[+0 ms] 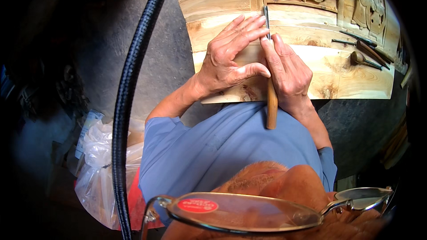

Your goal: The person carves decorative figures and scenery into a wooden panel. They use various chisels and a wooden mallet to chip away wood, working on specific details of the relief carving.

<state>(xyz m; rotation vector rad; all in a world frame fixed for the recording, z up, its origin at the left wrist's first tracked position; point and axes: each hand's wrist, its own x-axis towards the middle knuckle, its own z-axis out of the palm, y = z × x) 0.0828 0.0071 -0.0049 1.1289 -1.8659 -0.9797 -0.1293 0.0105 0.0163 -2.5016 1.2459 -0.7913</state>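
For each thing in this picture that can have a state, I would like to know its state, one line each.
Left hand: open, fingers at the blade
Right hand: closed around the handle
Chisel: held, blade pointing away from the person
Wooden panel: partly carved
Loose carving tools: lying unheld on the panel
Plastic bag: bunched at its neck
Eyeglasses: unfolded, worn

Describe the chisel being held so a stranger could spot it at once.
Find the pale carved wooden board at the top, then the bare right hand at its near edge. There, a metal chisel with a straight brown wooden handle points up the picture. Unlike the loose brown and black tools at the board's right, it is held, its handle jutting over the blue shirt.
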